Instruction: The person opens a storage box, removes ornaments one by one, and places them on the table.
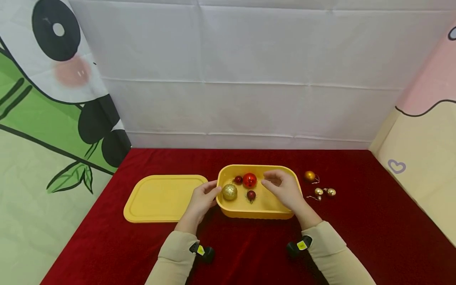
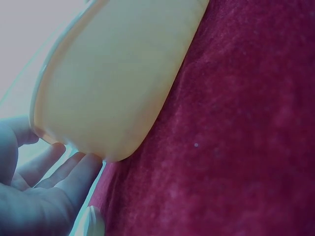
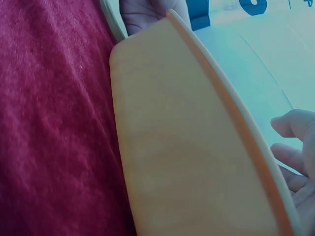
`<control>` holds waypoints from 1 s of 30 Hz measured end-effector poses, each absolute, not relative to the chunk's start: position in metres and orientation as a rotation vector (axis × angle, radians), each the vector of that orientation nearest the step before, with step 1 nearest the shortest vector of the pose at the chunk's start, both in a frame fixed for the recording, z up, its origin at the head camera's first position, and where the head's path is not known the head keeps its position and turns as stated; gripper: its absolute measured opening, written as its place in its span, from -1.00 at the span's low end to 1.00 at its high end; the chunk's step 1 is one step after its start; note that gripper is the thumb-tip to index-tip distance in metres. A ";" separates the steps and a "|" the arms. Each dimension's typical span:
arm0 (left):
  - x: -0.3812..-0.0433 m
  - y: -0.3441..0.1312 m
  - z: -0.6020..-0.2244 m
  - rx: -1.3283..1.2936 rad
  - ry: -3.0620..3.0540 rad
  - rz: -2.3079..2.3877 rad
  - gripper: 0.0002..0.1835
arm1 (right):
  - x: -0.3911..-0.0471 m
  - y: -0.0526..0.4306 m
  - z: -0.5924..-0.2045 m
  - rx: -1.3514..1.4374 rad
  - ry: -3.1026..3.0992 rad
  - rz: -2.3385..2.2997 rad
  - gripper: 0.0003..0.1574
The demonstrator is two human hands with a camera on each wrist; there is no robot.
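A yellow plastic box (image 1: 268, 214) stands on the red cloth in the head view. My left hand (image 1: 202, 202) grips its left end; in the left wrist view the thumb is at the rim and the fingertips (image 2: 91, 161) touch the outer wall. Inside lie a gold glitter ball (image 1: 229, 192), a shiny red ball (image 1: 249, 180), a small red ball (image 1: 238, 180) and a small dark red ball (image 1: 251, 195). Over the right part of the box hovers my right hand (image 1: 285, 192), thumb and fingers apart, with nothing seen between them.
Left of the box lies a flat yellow lid (image 1: 160, 198). On the cloth to the right are an orange-gold ball (image 1: 310, 176) with a string and some small gold balls (image 1: 331, 192). A white fabric backdrop (image 1: 249, 99) rises behind the table.
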State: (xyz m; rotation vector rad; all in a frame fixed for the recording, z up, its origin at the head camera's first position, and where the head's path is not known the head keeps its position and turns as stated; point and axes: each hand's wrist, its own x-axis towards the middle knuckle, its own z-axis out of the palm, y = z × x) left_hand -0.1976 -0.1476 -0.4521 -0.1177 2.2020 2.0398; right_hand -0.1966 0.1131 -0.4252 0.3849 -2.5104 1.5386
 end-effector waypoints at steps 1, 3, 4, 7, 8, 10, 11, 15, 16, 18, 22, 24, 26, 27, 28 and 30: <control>-0.198 -0.148 -0.452 -0.125 2.201 2.040 -0.56 | -0.197 0.111 -0.426 0.390 -2.515 1.529 -0.58; -0.198 -0.148 -0.453 -0.127 2.202 2.036 -0.57 | -0.197 0.108 -0.427 0.397 -2.524 1.519 -0.57; -0.197 -0.148 -0.453 -0.133 2.202 2.033 -0.57 | -0.197 0.106 -0.428 0.399 -2.528 1.511 -0.57; -0.197 -0.147 -0.454 -0.134 2.200 2.032 -0.57 | -0.196 0.102 -0.429 0.411 -2.527 1.518 -0.57; -0.197 -0.147 -0.454 -0.128 2.201 2.030 -0.57 | -0.197 0.101 -0.430 0.414 -2.527 1.524 -0.58; -0.197 -0.147 -0.454 -0.126 2.202 2.031 -0.57 | -0.198 0.099 -0.431 0.424 -2.534 1.530 -0.58; -0.197 -0.147 -0.454 -0.120 2.203 2.031 -0.57 | -0.198 0.097 -0.431 0.426 -2.543 1.530 -0.59; -0.197 -0.146 -0.454 -0.109 2.204 2.040 -0.56 | -0.201 0.093 -0.432 0.423 -2.604 1.504 -0.59; -0.197 -0.146 -0.454 -0.108 2.203 2.041 -0.56 | -0.201 0.092 -0.431 0.420 -2.622 1.497 -0.59; -0.196 -0.146 -0.453 -0.110 2.202 2.045 -0.56 | -0.202 0.090 -0.431 0.406 -2.659 1.486 -0.58; -0.196 -0.147 -0.451 -0.115 2.199 2.042 -0.56 | -0.203 0.086 -0.431 0.393 -2.715 1.489 -0.58; -0.195 -0.148 -0.450 -0.115 2.195 2.041 -0.57 | -0.204 0.085 -0.432 0.388 -2.730 1.490 -0.58; -0.195 -0.148 -0.450 -0.116 2.196 2.038 -0.57 | -0.204 0.084 -0.433 0.384 -2.739 1.489 -0.58; -0.195 -0.149 -0.449 -0.115 2.198 2.036 -0.57 | -0.204 0.083 -0.434 0.383 -2.742 1.482 -0.59; -0.195 -0.148 -0.449 -0.115 2.202 2.032 -0.57 | -0.204 0.083 -0.434 0.377 -2.747 1.478 -0.59; -0.195 -0.148 -0.449 -0.111 2.203 2.032 -0.56 | -0.204 0.083 -0.436 0.373 -2.757 1.453 -0.59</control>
